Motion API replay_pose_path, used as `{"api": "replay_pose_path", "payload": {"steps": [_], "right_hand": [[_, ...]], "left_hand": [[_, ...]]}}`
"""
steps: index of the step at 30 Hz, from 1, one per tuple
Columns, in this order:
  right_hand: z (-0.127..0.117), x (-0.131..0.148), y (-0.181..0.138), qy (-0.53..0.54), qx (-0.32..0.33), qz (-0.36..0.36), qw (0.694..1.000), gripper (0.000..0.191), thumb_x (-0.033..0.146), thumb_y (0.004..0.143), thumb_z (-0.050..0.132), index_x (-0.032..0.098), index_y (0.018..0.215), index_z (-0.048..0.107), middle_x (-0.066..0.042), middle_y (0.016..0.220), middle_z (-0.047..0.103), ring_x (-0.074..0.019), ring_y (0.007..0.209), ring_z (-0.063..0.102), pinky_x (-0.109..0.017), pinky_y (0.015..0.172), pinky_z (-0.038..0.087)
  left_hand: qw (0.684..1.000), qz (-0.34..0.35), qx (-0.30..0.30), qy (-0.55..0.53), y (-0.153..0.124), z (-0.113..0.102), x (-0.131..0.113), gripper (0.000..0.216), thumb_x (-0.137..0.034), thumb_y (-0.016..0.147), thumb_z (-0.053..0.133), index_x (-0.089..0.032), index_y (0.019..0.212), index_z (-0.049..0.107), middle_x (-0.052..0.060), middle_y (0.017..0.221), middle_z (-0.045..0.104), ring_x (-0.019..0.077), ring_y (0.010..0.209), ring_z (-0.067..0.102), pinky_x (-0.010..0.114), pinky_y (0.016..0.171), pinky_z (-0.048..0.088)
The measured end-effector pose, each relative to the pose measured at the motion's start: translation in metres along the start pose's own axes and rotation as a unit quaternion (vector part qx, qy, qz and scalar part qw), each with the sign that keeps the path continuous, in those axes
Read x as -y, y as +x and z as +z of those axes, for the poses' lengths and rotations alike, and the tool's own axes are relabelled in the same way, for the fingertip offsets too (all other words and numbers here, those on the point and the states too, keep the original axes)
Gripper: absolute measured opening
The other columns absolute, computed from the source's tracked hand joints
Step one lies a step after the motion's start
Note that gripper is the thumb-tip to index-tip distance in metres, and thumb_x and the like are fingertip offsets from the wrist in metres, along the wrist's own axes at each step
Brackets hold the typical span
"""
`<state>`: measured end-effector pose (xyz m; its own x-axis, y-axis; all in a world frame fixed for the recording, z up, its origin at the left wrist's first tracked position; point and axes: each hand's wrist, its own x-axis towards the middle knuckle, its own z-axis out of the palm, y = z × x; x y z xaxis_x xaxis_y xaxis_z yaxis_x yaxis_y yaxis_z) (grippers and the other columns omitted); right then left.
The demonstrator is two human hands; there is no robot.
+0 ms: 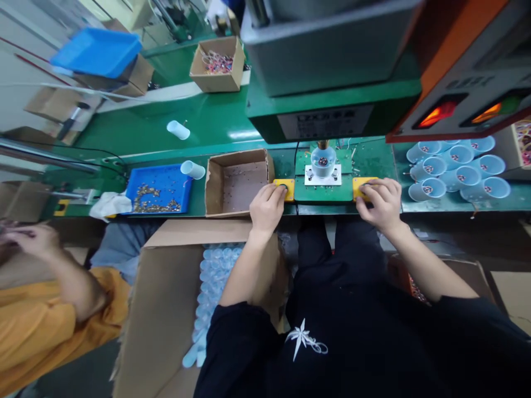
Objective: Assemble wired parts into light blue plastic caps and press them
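My left hand rests on the left yellow button box, fingers curled over its black button. My right hand covers the right yellow button box in the same way. Between them a pale blue plastic cup part stands on a white fixture under the green press. Neither hand holds a loose object.
An open cardboard box sits left of the press, then a blue tray of small metal parts. Several finished cups lie at the right. A big carton of stacked cups is by my knees. A person in orange sits at left.
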<state>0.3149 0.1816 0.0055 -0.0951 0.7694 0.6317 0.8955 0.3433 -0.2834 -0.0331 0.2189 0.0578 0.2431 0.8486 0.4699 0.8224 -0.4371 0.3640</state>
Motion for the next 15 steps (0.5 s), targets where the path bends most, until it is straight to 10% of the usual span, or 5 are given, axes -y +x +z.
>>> {"api": "replay_pose_path", "payload": {"steps": [6, 15], "right_hand": [[0.001, 0.003, -0.010, 0.036, -0.097, -0.051, 0.993, 0.028, 0.032, 0.088, 0.072, 0.025, 0.115, 0.074, -0.008, 0.107, 0.076, -0.0309, 0.114, 0.072, -0.050, 0.101, 0.052], [0.006, -0.003, -0.014, 0.054, -0.085, -0.031, 0.994, 0.028, 0.034, 0.088, 0.072, 0.025, 0.114, 0.076, -0.009, 0.109, 0.075, -0.0314, 0.114, 0.072, -0.049, 0.099, 0.050]], "left_hand": [[0.999, -0.022, 0.030, 0.018, 0.014, -0.009, -0.003, 0.027, -0.032, 0.106, 0.060, -0.024, 0.097, 0.084, 0.011, 0.091, 0.081, 0.0324, 0.122, 0.075, 0.049, 0.104, 0.060], [0.986, 0.027, 0.086, -0.139, 0.110, -0.049, -0.046, 0.017, -0.039, 0.096, 0.080, -0.024, 0.095, 0.087, 0.002, 0.088, 0.071, 0.0191, 0.085, 0.069, 0.036, 0.080, 0.058]]}}
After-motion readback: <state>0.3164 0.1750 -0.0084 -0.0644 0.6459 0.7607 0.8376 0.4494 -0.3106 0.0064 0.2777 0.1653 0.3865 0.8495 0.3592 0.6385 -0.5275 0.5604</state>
